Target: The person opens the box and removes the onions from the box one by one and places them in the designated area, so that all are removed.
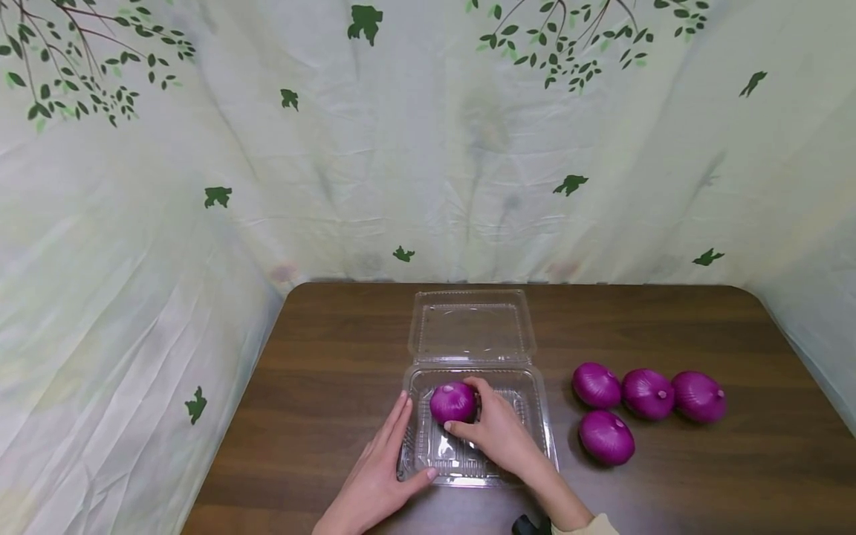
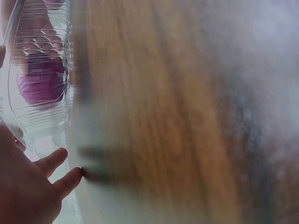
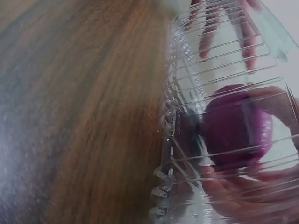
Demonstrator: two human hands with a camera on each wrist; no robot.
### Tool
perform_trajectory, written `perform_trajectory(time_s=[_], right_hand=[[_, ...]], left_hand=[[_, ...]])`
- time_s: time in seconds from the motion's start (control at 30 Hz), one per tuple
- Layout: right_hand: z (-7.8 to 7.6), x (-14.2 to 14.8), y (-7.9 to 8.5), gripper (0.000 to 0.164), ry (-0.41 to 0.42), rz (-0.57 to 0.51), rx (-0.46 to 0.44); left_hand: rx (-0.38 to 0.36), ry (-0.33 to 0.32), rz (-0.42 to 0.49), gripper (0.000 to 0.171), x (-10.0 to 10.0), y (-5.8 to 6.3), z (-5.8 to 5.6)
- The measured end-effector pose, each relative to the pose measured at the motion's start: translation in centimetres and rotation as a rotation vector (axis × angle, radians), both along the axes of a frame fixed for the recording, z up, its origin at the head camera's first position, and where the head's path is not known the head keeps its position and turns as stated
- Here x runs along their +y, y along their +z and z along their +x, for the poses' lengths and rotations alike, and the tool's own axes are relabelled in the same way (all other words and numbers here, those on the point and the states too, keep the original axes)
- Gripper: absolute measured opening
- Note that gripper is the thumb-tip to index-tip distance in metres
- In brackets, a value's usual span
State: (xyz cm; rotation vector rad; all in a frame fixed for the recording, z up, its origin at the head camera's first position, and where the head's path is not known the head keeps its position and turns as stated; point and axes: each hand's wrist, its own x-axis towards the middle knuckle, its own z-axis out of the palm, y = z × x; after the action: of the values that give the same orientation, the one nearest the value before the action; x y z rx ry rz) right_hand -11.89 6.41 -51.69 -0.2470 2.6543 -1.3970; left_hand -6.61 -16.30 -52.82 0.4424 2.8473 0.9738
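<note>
A clear plastic clamshell container (image 1: 481, 479) lies with its lid folded back on the table. Inside its tray, toward the back left, is a red onion (image 1: 452, 403). My right hand (image 1: 498, 431) reaches in from the right and holds this onion, thumb at its front and fingers at its far right side. Through the clear wall, the right wrist view shows the onion (image 3: 236, 128) between thumb and fingers. My left hand (image 1: 381, 468) rests along the tray's left side, fingers straight and thumb at the front rim. In the left wrist view, its fingertips (image 2: 70, 181) are beside the container wall.
To the right of the container, several more red onions (image 1: 647, 394) sit on the brown wooden table (image 1: 334, 342). The raised-edge lid (image 1: 471, 327) lies flat behind the tray. A leaf-patterned curtain (image 1: 435, 148) hangs behind the table. A small black object (image 1: 527, 525) shows near my right wrist.
</note>
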Motion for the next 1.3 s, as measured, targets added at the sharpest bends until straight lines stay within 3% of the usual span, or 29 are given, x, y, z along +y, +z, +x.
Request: perform_trajectory(time_s=[0.4,0.73,0.97,1.3], right_hand=[[0.6,0.8,0.3,0.077,-0.084,-0.112,-0.041],[1.3,2.0,0.8,0.083,-0.066,-0.231,-0.020],[2.2,2.5,1.8,0.083,-0.085,-0.281,-0.068],[3.6,3.9,2.6,0.078,-0.150,-0.232,0.051]], left_hand=[[-0.008,0.004,-0.008,0.101,0.1,0.2,0.1],[-0.002,0.008,-0.015,0.101,0.1,0.1,0.1],[0.003,0.005,-0.016,0.101,0.1,0.3,0.0],[0.005,0.002,-0.008,0.102,0.0,0.3,0.1]])
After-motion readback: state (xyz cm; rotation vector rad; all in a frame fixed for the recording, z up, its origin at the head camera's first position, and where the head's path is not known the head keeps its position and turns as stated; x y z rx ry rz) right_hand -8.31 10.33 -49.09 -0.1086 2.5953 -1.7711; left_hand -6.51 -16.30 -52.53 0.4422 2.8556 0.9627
